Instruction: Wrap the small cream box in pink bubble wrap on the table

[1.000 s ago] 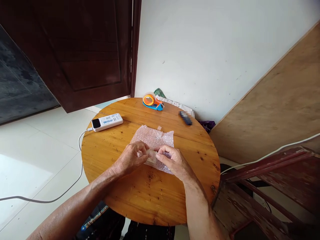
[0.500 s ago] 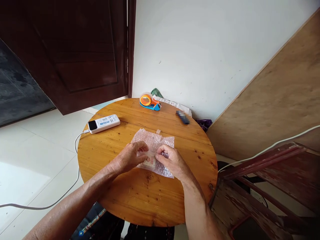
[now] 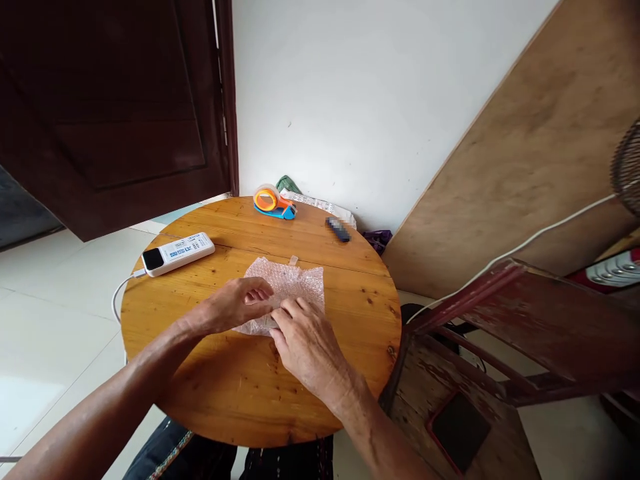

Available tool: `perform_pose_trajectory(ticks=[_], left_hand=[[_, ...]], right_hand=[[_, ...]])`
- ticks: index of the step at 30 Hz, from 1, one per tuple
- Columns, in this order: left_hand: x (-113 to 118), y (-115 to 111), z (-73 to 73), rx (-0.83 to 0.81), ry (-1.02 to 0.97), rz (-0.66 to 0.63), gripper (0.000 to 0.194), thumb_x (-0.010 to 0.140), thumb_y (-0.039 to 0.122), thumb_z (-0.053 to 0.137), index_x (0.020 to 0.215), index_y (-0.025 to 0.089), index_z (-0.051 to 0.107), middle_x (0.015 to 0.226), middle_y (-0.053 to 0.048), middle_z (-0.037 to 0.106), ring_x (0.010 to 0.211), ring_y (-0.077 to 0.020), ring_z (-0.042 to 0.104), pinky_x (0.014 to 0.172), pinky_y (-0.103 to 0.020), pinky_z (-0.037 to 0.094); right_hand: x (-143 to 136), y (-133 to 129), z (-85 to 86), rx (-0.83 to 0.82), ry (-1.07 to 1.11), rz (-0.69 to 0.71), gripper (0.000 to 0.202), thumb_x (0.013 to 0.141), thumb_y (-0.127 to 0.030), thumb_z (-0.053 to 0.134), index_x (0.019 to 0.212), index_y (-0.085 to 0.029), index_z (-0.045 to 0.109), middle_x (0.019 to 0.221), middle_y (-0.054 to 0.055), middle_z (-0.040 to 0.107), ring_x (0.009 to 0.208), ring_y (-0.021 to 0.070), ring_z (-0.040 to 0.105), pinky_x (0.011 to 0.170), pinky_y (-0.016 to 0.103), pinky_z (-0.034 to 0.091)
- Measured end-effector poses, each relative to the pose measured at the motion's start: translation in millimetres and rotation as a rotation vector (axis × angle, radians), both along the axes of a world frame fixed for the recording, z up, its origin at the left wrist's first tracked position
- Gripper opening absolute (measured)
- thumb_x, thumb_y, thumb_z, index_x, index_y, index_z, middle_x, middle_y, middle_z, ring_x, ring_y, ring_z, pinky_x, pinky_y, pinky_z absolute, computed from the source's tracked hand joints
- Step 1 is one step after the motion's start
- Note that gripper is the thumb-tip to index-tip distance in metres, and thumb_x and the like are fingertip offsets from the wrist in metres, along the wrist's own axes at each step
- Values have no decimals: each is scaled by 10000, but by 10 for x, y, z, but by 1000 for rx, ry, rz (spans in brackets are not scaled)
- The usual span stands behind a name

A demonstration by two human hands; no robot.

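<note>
A sheet of pinkish bubble wrap (image 3: 305,283) lies on the round wooden table (image 3: 240,393), with a small clear strip at its far edge. My left hand (image 3: 237,303) hovers over the wrap's left part, thumb and fingers apart, with nothing seen between them. Palm down, my right hand (image 3: 307,340) rests over the near right part of the wrap, its bent fingertips at the near edge. Whatever lies under those fingertips is hidden, and the printed item inside the wrap is covered by my hands.
A white power bank (image 3: 180,253) with a cable lies at the left. Toward the wall are an orange and blue tape dispenser (image 3: 275,202) and a dark blurred object (image 3: 338,229). A wooden chair (image 3: 540,327) stands at the right, a dark tablet-like object (image 3: 460,430) on its seat.
The view has turned to the right. My right hand has turned palm down over the wrap's near part, covering the printed item. My left hand has opened and moved slightly off the wrap.
</note>
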State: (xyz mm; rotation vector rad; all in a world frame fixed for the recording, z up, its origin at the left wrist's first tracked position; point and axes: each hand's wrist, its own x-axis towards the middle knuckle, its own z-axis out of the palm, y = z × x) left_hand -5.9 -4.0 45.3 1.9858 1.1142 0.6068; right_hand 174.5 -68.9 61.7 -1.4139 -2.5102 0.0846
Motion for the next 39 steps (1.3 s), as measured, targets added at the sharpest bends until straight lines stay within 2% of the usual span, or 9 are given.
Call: perform_pose_trajectory(ticks=[3,6,12,17,21,25,30,36,39], left_hand=[[-130,-78,-21,3,48,60,351,772,297,603,1102,192,661,1007,-51,729,896,-196,659,804,-303,521],[-111,-125,-63,-32,26,105,360,778,279,582,1116,190,664,1064,-47,731,941,-196,664,851,-301,513],[87,-48,-152,-36,-13,154,254,780,189,531,958,167,710,900,-14,742,834,-155,656,780,-240,506],[166,41,-227,-39,103,188,298,725,117,543,970,166,705,782,6,695,720,-137,614,670,-227,466],[94,42,-188,33,152,204,280,769,190,562,1014,175,696,783,-2,677,705,-145,603,676,-252,452],[-212,-59,-126,139,150,302,341,794,359,581,1060,170,679,878,-37,672,762,-168,605,723,-282,460],[-510,-261,-110,7,296,423,434,742,406,602,1093,156,654,892,-42,691,721,-172,607,665,-280,444],[-352,-246,-38,-121,356,427,486,744,462,599,1095,130,651,761,-24,692,689,-189,621,618,-273,391],[-273,-183,-59,-129,367,432,385,724,391,619,1010,139,669,705,-4,650,650,-169,580,594,-261,355]], right_hand=[[26,11,-48,2,24,-3,63,880,-150,580,872,-181,634,948,91,638,926,253,554,835,424,483],[46,8,-40,10,48,-8,90,876,-136,572,925,-187,628,960,75,630,939,243,551,850,418,488],[81,-32,-67,-1,106,-9,220,866,-143,601,1083,-179,610,1197,99,584,1025,247,560,899,429,502],[88,-14,-65,6,1,17,255,868,-167,616,1120,-201,606,1146,75,622,1010,267,545,877,445,504],[35,21,-50,47,-89,20,225,873,-177,623,1096,-207,621,1081,79,632,961,261,548,845,430,496],[-6,25,-63,81,-114,15,186,862,-166,633,1044,-203,625,1021,75,633,930,257,551,821,420,487],[8,23,-66,92,-98,27,240,840,-176,667,1074,-200,622,1021,75,640,946,268,552,830,427,480],[22,35,-32,86,-66,26,255,845,-206,676,1095,-203,624,1031,83,634,960,262,556,833,414,470],[5,45,-19,79,-91,30,219,857,-202,658,1075,-213,630,1011,82,629,957,255,556,821,401,455]])
